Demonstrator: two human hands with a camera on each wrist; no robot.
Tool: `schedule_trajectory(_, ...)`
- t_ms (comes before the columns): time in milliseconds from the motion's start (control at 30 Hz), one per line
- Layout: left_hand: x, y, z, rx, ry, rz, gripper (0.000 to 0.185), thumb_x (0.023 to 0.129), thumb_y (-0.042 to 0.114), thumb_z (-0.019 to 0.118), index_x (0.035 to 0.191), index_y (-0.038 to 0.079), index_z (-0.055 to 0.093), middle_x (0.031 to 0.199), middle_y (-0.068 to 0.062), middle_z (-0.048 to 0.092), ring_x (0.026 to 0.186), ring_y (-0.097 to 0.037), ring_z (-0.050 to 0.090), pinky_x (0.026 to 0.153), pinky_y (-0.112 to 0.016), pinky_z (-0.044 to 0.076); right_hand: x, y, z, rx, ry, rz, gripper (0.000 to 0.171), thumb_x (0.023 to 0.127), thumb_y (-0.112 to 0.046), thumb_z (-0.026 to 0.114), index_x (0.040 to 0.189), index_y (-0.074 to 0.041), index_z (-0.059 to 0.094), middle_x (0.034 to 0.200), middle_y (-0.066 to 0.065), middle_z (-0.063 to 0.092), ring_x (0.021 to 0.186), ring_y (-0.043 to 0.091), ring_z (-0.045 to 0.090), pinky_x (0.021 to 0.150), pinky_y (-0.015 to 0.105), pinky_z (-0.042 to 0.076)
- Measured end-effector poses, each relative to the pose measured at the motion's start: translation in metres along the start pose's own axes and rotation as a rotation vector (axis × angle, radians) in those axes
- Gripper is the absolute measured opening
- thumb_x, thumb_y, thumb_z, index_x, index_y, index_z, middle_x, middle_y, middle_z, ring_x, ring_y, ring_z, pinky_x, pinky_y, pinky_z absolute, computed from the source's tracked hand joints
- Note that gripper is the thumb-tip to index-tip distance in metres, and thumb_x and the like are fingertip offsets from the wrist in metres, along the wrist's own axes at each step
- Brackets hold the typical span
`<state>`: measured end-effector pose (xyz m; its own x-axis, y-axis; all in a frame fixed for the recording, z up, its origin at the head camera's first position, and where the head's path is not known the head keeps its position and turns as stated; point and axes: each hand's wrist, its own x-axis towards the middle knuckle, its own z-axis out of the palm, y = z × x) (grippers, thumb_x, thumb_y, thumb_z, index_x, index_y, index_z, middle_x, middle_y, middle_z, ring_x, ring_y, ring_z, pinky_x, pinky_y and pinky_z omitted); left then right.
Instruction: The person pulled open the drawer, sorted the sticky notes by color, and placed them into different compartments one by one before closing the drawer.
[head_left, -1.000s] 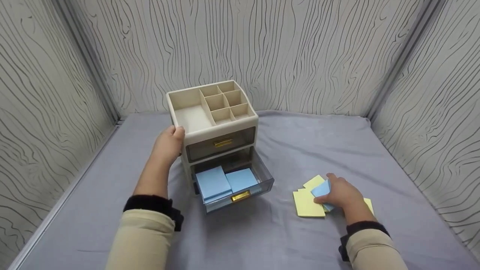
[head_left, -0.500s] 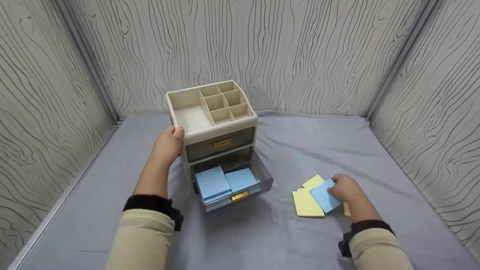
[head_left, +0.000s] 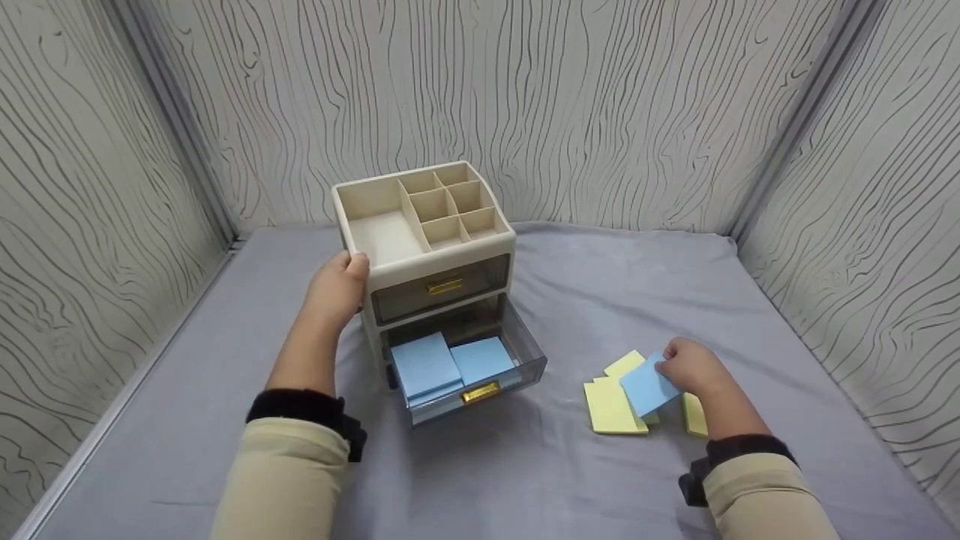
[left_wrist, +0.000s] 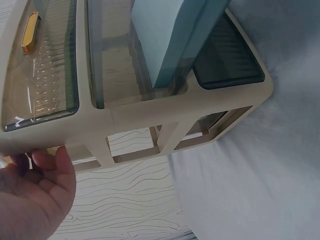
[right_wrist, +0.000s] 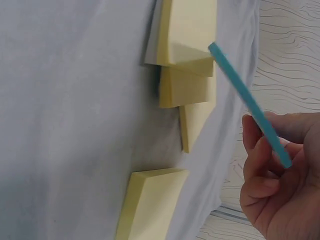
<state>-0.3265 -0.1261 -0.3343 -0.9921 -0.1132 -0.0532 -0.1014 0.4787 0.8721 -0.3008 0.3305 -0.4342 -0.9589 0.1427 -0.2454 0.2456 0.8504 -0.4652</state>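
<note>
**Blue pad up, organizer braced**

Right hand [head_left: 694, 369] pinching a blue sticky pad [head_left: 646, 385], thumb against curled fingers, lifted clear above the yellow pads [head_left: 611, 409] on the grey cloth [head_left: 600, 300]. Left hand [head_left: 337, 289] gripping the beige organizer's [head_left: 390, 240] corner, presumably steadying it. Bottom drawer [head_left: 525, 352] pulled open, more blue pads [head_left: 450, 364] inside.

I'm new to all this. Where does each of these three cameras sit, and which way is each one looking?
Head: worn on the head, looking forward and down at the organizer, its open lower drawer and yellow pads; both forearms show.
Left wrist: on the left wrist, looking along the organizer's side; the left hand shows.
Right wrist: on the right wrist, looking at the yellow pads; the right hand pinches a blue pad.
Shared: head and right wrist both show the blue pad lifted over the yellow ones.
</note>
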Motion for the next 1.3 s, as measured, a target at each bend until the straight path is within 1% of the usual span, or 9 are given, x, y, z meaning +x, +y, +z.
schedule_trajectory(167, 0.0, 0.0, 0.0, -0.007, 0.003, 0.009, 0.037, 0.095, 0.032, 0.026, 0.111, 0.004, 0.045, 0.12, -0.016, 0.047, 0.1, -0.029, 0.046, 0.086, -0.042, 0.044, -0.002, -0.011, -0.005, 0.052, 0.015, -0.012, 0.015, 0.092, -0.012, 0.047, 0.092, 0.003, 0.046, 0.08, 0.014, 0.048, 0.072, 0.023, 0.049, 0.058, 0.03, 0.043)
schedule_trajectory(300, -0.001, 0.001, 0.0, 0.0, -0.003, 0.014, 0.034, 0.095, 0.032, 0.026, 0.106, 0.005, 0.044, 0.114, -0.016, 0.047, 0.097, -0.028, 0.046, 0.083, -0.039, 0.044, -0.003, -0.024, -0.009, 0.103, 0.069, -0.045, 0.016, 0.092, -0.012, 0.046, 0.094, 0.003, 0.046, 0.084, 0.015, 0.05, 0.073, 0.023, 0.05, 0.057, 0.029, 0.043)
schedule_trajectory(367, -0.001, 0.001, -0.001, 0.004, -0.001, 0.018, 0.033, 0.095, 0.031, 0.026, 0.103, 0.006, 0.044, 0.109, -0.015, 0.047, 0.092, -0.026, 0.046, 0.08, -0.037, 0.045, -0.003, -0.032, -0.01, 0.141, 0.093, -0.054, 0.015, 0.093, -0.013, 0.045, 0.095, 0.002, 0.045, 0.087, 0.016, 0.05, 0.075, 0.023, 0.05, 0.058, 0.029, 0.043)
schedule_trajectory(433, -0.001, 0.0, -0.001, 0.0, -0.013, 0.02, 0.031, 0.096, 0.032, 0.026, 0.097, 0.006, 0.042, 0.097, -0.013, 0.048, 0.082, -0.025, 0.045, 0.074, -0.034, 0.043, -0.005, -0.042, -0.011, 0.187, 0.114, -0.066, 0.016, 0.094, -0.014, 0.044, 0.097, 0.001, 0.046, 0.091, 0.017, 0.052, 0.077, 0.023, 0.05, 0.059, 0.028, 0.043)
schedule_trajectory(600, -0.001, 0.0, -0.002, 0.003, -0.016, 0.027, 0.029, 0.097, 0.033, 0.025, 0.091, 0.009, 0.041, 0.077, -0.007, 0.041, 0.069, -0.02, 0.041, 0.066, -0.03, 0.04, -0.014, -0.068, -0.015, 0.332, 0.132, -0.127, 0.023, 0.096, -0.015, 0.041, 0.111, 0.001, 0.045, 0.109, 0.023, 0.052, 0.087, 0.026, 0.054, 0.063, 0.028, 0.047)
schedule_trajectory(667, 0.0, 0.0, -0.001, 0.009, -0.002, 0.023, 0.03, 0.096, 0.033, 0.025, 0.096, 0.009, 0.044, 0.08, -0.007, 0.042, 0.074, -0.02, 0.043, 0.067, -0.03, 0.041, -0.019, -0.078, -0.015, 0.377, 0.127, -0.157, 0.025, 0.096, -0.015, 0.04, 0.115, 0.001, 0.043, 0.111, 0.023, 0.051, 0.088, 0.026, 0.055, 0.064, 0.028, 0.048)
schedule_trajectory(833, 0.0, 0.0, 0.0, 0.006, 0.004, 0.015, 0.033, 0.096, 0.032, 0.025, 0.102, 0.006, 0.045, 0.087, -0.01, 0.044, 0.081, -0.023, 0.045, 0.07, -0.031, 0.042, -0.031, -0.101, -0.016, 0.44, 0.104, -0.216, 0.025, 0.095, -0.015, 0.042, 0.116, -0.001, 0.043, 0.105, 0.018, 0.053, 0.078, 0.022, 0.055, 0.06, 0.028, 0.047)
schedule_trajectory(1133, 0.0, 0.001, 0.001, 0.008, 0.013, 0.022, 0.034, 0.095, 0.031, 0.027, 0.104, 0.005, 0.046, 0.089, -0.011, 0.046, 0.077, -0.021, 0.045, 0.067, -0.03, 0.041, -0.039, -0.135, -0.002, 0.521, 0.058, -0.291, 0.023, 0.093, -0.01, 0.046, 0.114, -0.001, 0.045, 0.093, 0.014, 0.057, 0.064, 0.016, 0.055, 0.054, 0.027, 0.045)
schedule_trajectory(1300, -0.001, 0.001, 0.001, -0.002, 0.015, 0.012, 0.032, 0.096, 0.032, 0.027, 0.102, 0.006, 0.045, 0.088, -0.01, 0.045, 0.078, -0.022, 0.045, 0.069, -0.03, 0.041, -0.04, -0.154, 0.012, 0.532, 0.036, -0.299, 0.018, 0.092, -0.008, 0.049, 0.109, -0.004, 0.048, 0.087, 0.011, 0.058, 0.056, 0.016, 0.053, 0.049, 0.025, 0.043)
